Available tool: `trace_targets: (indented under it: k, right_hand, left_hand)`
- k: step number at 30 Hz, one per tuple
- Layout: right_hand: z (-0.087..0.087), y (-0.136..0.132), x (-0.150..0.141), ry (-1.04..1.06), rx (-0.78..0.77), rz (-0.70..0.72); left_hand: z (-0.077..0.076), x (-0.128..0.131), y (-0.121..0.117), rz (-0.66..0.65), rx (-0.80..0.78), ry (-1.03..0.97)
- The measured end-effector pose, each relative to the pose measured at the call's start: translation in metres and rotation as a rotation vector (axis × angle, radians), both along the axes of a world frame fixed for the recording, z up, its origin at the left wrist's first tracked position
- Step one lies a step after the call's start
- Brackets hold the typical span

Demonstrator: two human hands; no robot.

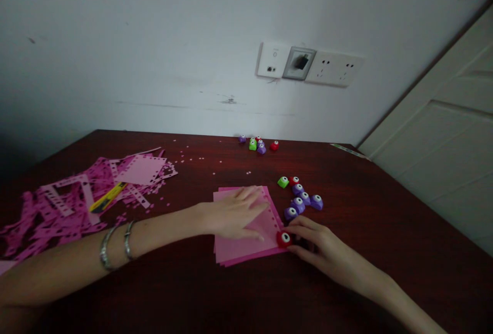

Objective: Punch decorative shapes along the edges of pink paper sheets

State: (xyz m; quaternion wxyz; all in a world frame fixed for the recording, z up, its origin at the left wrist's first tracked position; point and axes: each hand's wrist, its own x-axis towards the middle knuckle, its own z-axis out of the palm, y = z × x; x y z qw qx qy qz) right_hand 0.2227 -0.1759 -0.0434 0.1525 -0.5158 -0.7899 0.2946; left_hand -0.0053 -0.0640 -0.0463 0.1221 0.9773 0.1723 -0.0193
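A stack of pink paper sheets (231, 252) lies on the dark red table, with a row of punched marks along its right edge. My left hand (241, 213) rests flat on the stack, fingers spread. At the stack's lower right corner sits a small red craft punch (284, 239) with a white eye-like button. The thumb and fingers of my right hand (318, 244) close around its right side. Just beyond that hand are several purple punches (298, 204), a green punch (283, 182) and another red punch (294, 180).
On the left lies a heap of pink paper strips (34, 221) with a yellow cutter knife (108, 198) on it and a punched pink square (142, 169). More punches (252, 144) stand near the wall. Tiny paper bits are scattered about. Wall sockets (335, 68) are above, a white door (454, 118) right.
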Motion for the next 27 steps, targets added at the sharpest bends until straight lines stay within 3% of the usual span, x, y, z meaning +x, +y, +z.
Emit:
trace_targets:
  k: [7,27]
  right_hand:
    - [0.000,0.000,0.001,-0.007,0.016,0.004]
    - [0.002,-0.003,0.000,0.008,-0.002,0.009]
  left_hand:
    - [-0.026,-0.003,-0.004,-0.009,-0.062,0.061]
    - [-0.026,-0.001,-0.003,-0.015,-0.095,0.041]
